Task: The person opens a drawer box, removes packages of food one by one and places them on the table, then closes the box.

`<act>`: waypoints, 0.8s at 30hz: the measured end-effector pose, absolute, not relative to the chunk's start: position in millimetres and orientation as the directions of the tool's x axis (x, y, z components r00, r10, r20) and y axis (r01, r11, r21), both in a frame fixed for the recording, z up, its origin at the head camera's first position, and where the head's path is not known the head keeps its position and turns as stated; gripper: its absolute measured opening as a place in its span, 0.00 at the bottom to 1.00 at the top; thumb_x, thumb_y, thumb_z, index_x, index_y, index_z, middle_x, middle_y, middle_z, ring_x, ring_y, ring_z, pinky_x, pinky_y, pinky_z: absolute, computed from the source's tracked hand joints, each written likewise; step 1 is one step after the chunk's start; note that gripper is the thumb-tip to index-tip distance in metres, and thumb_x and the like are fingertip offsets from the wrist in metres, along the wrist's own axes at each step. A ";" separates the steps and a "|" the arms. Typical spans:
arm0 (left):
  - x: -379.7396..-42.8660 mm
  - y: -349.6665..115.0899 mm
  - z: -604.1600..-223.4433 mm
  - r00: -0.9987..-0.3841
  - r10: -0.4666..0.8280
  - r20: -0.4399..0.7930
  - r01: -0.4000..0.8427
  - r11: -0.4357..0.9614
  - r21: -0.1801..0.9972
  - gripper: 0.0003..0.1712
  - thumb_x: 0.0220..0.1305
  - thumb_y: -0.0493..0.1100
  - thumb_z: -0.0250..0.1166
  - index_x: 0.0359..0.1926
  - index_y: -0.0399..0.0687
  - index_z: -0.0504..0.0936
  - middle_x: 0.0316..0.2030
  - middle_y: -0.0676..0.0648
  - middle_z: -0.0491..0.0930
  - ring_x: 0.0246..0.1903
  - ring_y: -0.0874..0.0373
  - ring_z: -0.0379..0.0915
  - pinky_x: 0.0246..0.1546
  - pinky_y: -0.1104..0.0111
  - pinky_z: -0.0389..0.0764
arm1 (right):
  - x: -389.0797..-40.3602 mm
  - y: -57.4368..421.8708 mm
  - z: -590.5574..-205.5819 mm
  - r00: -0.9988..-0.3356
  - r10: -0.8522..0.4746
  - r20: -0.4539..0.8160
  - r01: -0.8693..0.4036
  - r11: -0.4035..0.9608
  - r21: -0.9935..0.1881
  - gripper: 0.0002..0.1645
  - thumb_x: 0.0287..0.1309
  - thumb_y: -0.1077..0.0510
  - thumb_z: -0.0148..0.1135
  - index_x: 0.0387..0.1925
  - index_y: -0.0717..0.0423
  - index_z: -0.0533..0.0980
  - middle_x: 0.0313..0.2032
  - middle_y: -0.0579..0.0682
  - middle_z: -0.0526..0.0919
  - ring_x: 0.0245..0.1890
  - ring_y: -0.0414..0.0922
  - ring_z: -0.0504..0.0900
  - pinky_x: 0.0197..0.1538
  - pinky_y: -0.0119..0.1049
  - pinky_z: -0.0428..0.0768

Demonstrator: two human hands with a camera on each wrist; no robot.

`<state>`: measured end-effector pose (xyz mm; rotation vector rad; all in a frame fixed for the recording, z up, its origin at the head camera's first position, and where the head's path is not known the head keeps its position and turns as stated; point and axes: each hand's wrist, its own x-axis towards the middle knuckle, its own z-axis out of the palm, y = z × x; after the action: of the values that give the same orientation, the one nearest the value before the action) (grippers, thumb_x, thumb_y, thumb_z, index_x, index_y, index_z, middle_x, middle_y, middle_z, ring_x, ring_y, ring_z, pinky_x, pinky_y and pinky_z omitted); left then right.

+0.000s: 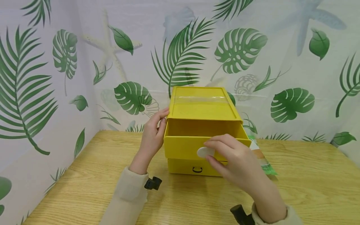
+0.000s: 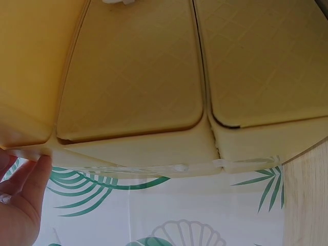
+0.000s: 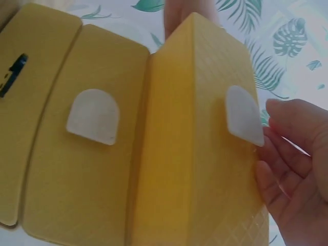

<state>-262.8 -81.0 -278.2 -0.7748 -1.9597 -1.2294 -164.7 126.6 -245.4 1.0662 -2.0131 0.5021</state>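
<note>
A yellow drawer box (image 1: 205,107) stands on the table, its top drawer (image 1: 180,147) pulled part way out. On that drawer's front is a white tab handle (image 1: 203,152). My right hand (image 1: 239,161) is at the tab, thumb and fingers loosely bent around its edge. In the right wrist view, a gap shows between the thumb and the fingers, and fingertips (image 3: 261,166) lie right by the drawer front. My left hand (image 1: 152,134) rests against the box's left side with extended fingers; in the left wrist view its fingertips (image 2: 43,166) touch the box edge.
Below the open drawer are closed drawers, one with a white tab (image 3: 92,117) and one with a black handle (image 1: 197,169). A green and white packet (image 1: 264,162) lies beside the box on the right. A leaf-patterned backdrop (image 1: 126,65) hangs behind the wooden table (image 1: 84,187).
</note>
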 end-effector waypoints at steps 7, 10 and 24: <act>-260.7 -80.2 -276.4 -0.602 0.123 0.789 0.770 0.348 0.534 0.13 0.56 0.33 0.43 0.42 0.35 0.69 0.46 0.44 0.65 0.46 0.57 0.60 0.31 0.71 0.71 | -176.7 126.8 -251.1 -0.294 -0.484 0.824 -0.829 0.558 0.033 0.18 0.48 0.50 0.45 0.29 0.59 0.74 0.30 0.48 0.73 0.29 0.40 0.70 0.28 0.27 0.71; -251.1 -78.0 -269.1 -0.611 0.117 0.783 0.765 0.345 0.544 0.13 0.55 0.30 0.43 0.41 0.32 0.68 0.46 0.41 0.65 0.46 0.55 0.60 0.31 0.69 0.71 | -181.2 126.9 -253.1 -0.278 -0.480 0.832 -0.828 0.559 0.046 0.18 0.48 0.50 0.46 0.28 0.60 0.74 0.30 0.49 0.73 0.29 0.40 0.69 0.29 0.27 0.71; -262.6 -80.1 -278.5 -0.595 0.125 0.794 0.775 0.352 0.525 0.13 0.56 0.32 0.43 0.42 0.35 0.69 0.46 0.44 0.65 0.45 0.57 0.60 0.30 0.73 0.71 | -198.4 125.2 -265.8 -0.248 -0.456 0.855 -0.833 0.550 0.051 0.17 0.48 0.53 0.46 0.30 0.63 0.73 0.33 0.52 0.73 0.35 0.46 0.68 0.37 0.31 0.68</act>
<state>-262.6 -80.1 -278.5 -0.7817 -1.9570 -1.2621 -198.4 125.2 -265.8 1.0511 -1.8871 0.5281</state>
